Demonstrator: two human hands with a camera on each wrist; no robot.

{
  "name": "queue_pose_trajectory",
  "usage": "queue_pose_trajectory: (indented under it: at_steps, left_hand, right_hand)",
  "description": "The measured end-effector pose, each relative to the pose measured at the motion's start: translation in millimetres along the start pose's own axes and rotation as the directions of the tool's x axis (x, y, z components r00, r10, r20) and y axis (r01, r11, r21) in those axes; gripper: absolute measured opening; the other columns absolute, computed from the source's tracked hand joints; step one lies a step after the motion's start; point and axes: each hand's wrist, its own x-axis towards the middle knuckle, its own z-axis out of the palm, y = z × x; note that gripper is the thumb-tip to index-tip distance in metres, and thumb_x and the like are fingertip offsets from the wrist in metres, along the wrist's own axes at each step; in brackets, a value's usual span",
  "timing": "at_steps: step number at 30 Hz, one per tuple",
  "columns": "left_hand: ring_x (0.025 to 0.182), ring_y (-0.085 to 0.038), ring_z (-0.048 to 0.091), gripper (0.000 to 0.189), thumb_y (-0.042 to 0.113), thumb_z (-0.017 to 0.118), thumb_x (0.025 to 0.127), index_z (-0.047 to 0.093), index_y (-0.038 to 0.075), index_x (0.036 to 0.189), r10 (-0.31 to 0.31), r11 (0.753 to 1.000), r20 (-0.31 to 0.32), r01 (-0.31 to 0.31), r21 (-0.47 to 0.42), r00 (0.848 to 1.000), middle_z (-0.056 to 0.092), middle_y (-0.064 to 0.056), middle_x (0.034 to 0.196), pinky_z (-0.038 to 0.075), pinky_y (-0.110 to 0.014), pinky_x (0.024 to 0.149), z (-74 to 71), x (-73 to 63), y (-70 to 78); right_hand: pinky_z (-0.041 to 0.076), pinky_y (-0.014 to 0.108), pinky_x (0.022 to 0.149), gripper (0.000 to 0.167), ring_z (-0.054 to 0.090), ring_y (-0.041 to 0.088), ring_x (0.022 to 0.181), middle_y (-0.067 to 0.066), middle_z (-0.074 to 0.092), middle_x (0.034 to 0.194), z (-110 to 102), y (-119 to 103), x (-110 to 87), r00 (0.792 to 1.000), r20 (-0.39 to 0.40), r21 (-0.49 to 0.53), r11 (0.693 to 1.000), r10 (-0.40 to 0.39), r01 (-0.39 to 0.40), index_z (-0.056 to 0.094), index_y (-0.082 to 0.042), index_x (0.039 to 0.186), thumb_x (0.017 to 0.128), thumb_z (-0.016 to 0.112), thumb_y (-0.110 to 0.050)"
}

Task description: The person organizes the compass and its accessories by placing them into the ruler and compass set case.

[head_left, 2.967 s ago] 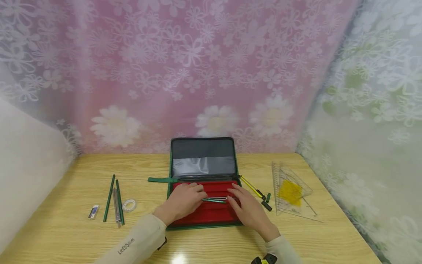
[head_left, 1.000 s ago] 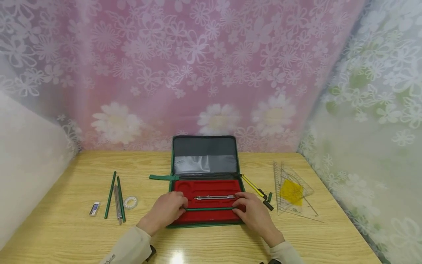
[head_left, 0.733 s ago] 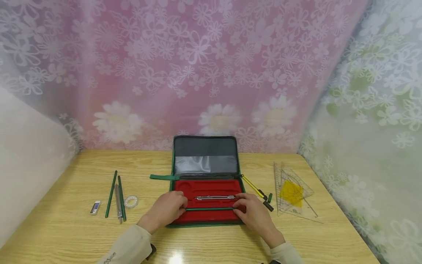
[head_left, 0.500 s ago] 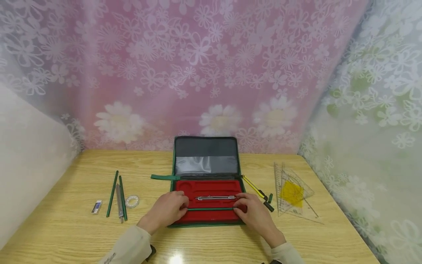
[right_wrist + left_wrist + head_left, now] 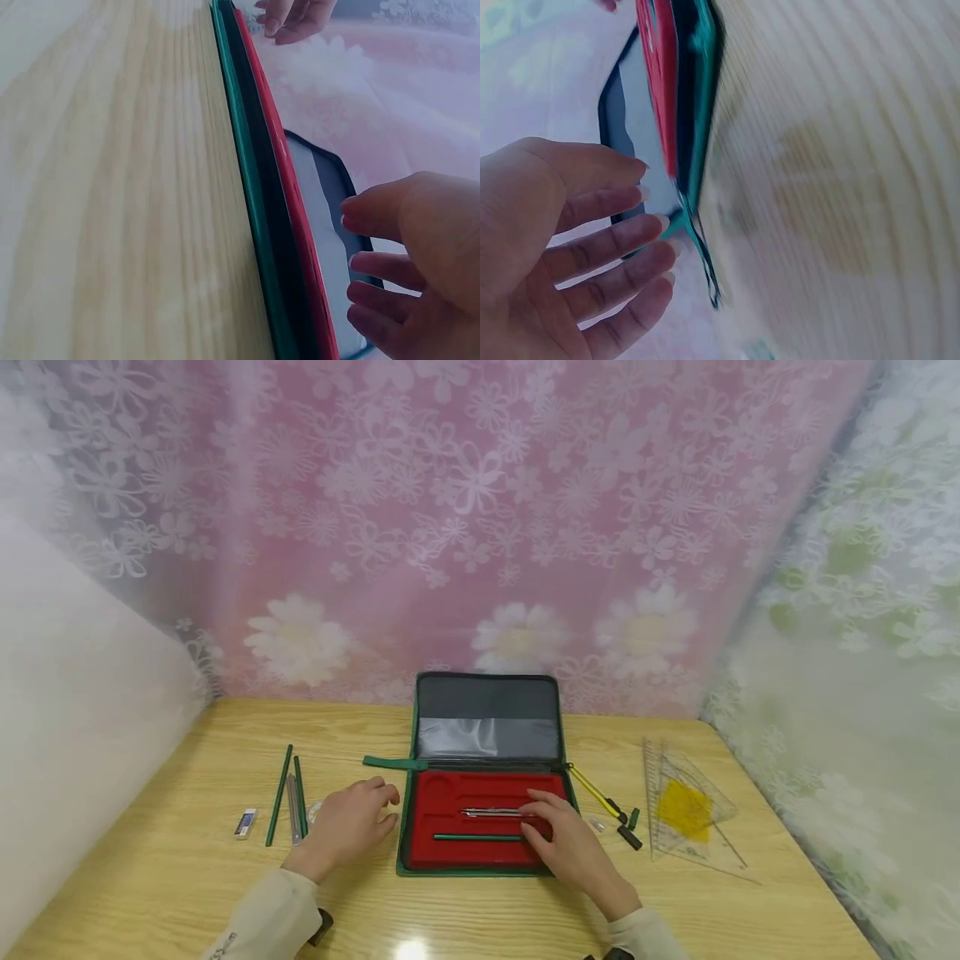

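"On the far left of the table [image 5: 150,877], what do you see?"

"An eraser [image 5: 245,823], then 2 green pencils [image 5: 280,795] with a slim grey item [image 5: 293,814] between them. Next comes a white ring [image 5: 314,811] (mostly hidden by the hand beside it)."

"How is that hand?"

"The left hand [image 5: 343,827] is released, its fingers loosely bent with gaps between them in the left wrist view. It hangs just left of the open case [image 5: 480,872], near the green strap [image 5: 393,763]."

"What lies in the case?"

"On its red insert [image 5: 480,857], a silvery compass [image 5: 483,812] lies crosswise. Another green pencil [image 5: 477,837] lies nearer the person, roughly parallel to it."

"Does the right hand grasp either?"

"The right hand [image 5: 570,847] sits over their right ends with its grip slack, fingers spread and thumb apart from them. I cannot tell whether a fingertip touches the compass or that pencil."

"Farther right?"

"A yellow cutter [image 5: 595,789] with black parts slants away from the case. A small clear piece [image 5: 597,825], a green piece [image 5: 633,819] and a black piece [image 5: 630,837] lie near its end, then transparent set squares [image 5: 678,847] overlap around a yellow sheet [image 5: 685,810]."
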Motion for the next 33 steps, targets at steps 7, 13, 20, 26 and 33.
queue_pose_trajectory:
  at_steps: [7,13,20,26,33]
  left_hand:
    - [0.091,-0.026,0.058,0.023,0.019,0.076,0.08,0.068,0.009,0.101,-0.046,0.997,-0.039,0.048,0.053,0.998,0.062,-0.003,0.098,0.051,-0.041,0.072,-3.1,-8.5,-24.4]
    - [0.099,-0.031,0.056,0.031,0.018,0.077,0.079,0.068,0.006,0.106,-0.087,0.992,-0.032,0.09,0.089,0.996,0.062,-0.007,0.105,0.047,-0.052,0.085,-5.5,-18.9,-41.1]
    - [0.101,-0.034,0.053,0.037,0.022,0.07,0.084,0.065,0.002,0.115,-0.152,0.984,0.041,0.147,0.101,0.988,0.059,-0.012,0.11,0.047,-0.051,0.082,-11.2,-29.2,-55.6]
    - [0.098,-0.034,0.055,0.031,0.017,0.072,0.084,0.066,0.002,0.111,-0.153,0.986,0.091,0.146,0.08,0.984,0.061,-0.012,0.105,0.048,-0.051,0.08,-14.5,-35.4,-64.4]
    - [0.09,-0.027,0.061,0.024,0.011,0.073,0.082,0.069,0.001,0.103,-0.124,0.992,0.083,0.124,0.008,0.989,0.061,-0.009,0.095,0.043,-0.053,0.094,-16.4,-37.8,-71.8]
  right_hand:
    - [0.042,0.047,0.098,0.039,0.04,0.03,0.129,0.013,0.043,0.142,11,-11,12.8,0.994,0.09,-0.007,0.998,-0.056,0.057,0.06,-0.008,0.124,0.089,0.069,-0.02]
    - [0.042,0.048,0.097,0.04,0.036,0.031,0.131,0.014,0.039,0.145,20,-23,21.3,0.983,0.15,0.041,0.994,-0.106,0.101,0.057,-0.007,0.128,0.092,0.065,-0.022]
    - [0.041,0.048,0.098,0.039,0.032,0.032,0.133,0.015,0.037,0.146,29,-35,29.5,0.97,0.2,0.078,0.99,-0.135,0.121,0.057,-0.008,0.128,0.093,0.063,-0.023]
    - [0.041,0.048,0.098,0.04,0.032,0.03,0.134,0.013,0.035,0.148,35,-39,35.3,0.961,0.225,0.082,0.986,-0.163,0.148,0.056,-0.009,0.13,0.094,0.062,-0.024]
    - [0.041,0.048,0.098,0.039,0.033,0.03,0.134,0.013,0.035,0.148,39,-41,39.1,0.956,0.229,0.088,0.982,-0.181,0.165,0.057,-0.009,0.13,0.094,0.062,-0.024]
